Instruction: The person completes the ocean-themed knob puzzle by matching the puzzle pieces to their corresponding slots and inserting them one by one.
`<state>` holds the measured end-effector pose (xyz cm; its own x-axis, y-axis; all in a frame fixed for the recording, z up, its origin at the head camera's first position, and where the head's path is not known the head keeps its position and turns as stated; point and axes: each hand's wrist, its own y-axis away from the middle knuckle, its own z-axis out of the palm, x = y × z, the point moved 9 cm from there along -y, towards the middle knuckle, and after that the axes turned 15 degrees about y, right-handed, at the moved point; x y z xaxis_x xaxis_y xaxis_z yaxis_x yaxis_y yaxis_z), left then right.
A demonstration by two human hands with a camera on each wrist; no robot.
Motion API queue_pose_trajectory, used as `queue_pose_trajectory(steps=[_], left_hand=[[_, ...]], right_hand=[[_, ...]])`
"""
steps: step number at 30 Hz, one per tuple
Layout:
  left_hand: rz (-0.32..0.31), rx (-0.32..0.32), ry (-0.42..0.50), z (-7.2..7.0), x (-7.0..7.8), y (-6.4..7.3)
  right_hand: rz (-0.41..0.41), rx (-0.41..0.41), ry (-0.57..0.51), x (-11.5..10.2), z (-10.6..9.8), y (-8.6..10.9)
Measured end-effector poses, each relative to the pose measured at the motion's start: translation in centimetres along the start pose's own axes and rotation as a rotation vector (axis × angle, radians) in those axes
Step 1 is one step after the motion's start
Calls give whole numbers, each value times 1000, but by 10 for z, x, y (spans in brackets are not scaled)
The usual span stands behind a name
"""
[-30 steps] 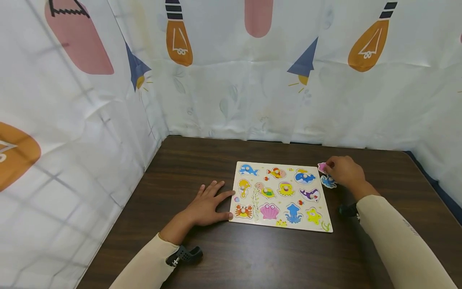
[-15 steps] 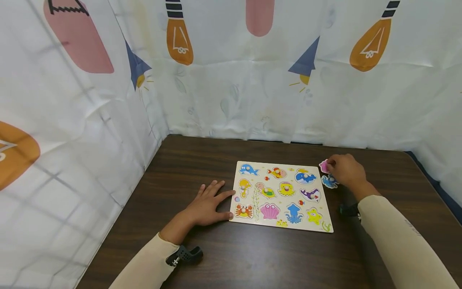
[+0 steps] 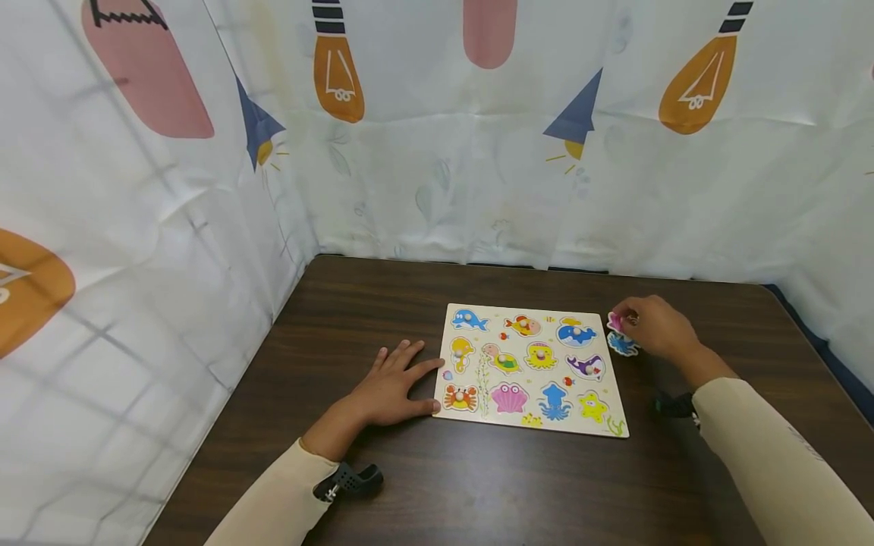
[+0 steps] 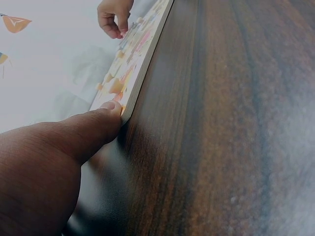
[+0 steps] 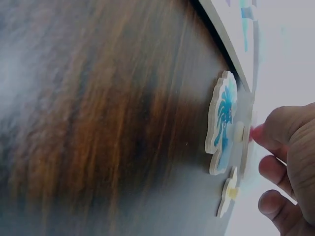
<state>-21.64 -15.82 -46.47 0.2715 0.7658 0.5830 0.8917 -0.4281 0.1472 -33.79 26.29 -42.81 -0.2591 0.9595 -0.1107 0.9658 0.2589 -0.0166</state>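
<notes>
A wooden peg puzzle board (image 3: 532, 383) with sea-animal pictures lies flat on the table. My left hand (image 3: 388, 390) has spread fingers, its index fingertip and thumb touching the board's left edge; in the left wrist view, the thumb (image 4: 93, 125) rests on a corner. Just past the board's right edge, my right hand (image 3: 658, 330) pinches a pink puzzle piece (image 3: 616, 322), partly covered by the fingers. The right wrist view shows its pink knob (image 5: 257, 132) at the fingertips. A blue puzzle piece (image 3: 623, 345) lies close by, beside the board.
Another puzzle piece with a yellow knob (image 5: 233, 193) lies beyond the blue one in the right wrist view. The dark wooden table (image 3: 505, 478) extends around the board. Printed white curtains (image 3: 437, 189) stand behind the table and at its left side.
The pink piece has shifted slightly right and toward the blue piece, along with my right hand. My left hand has stayed at the board's edge.
</notes>
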Motion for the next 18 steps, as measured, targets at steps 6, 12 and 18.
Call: queue_pose_trajectory(steps=[6,12,18], left_hand=[[-3,-6,9,0,1,0],[1,-1,0,1,-1,-1],[-7,-8,-11,3,-6,-3]], right_hand=[[-29,-17,1,-7,-1,6],[-67,0,1,-23,-8,14],[-137,20,-20,-46,-11,23]])
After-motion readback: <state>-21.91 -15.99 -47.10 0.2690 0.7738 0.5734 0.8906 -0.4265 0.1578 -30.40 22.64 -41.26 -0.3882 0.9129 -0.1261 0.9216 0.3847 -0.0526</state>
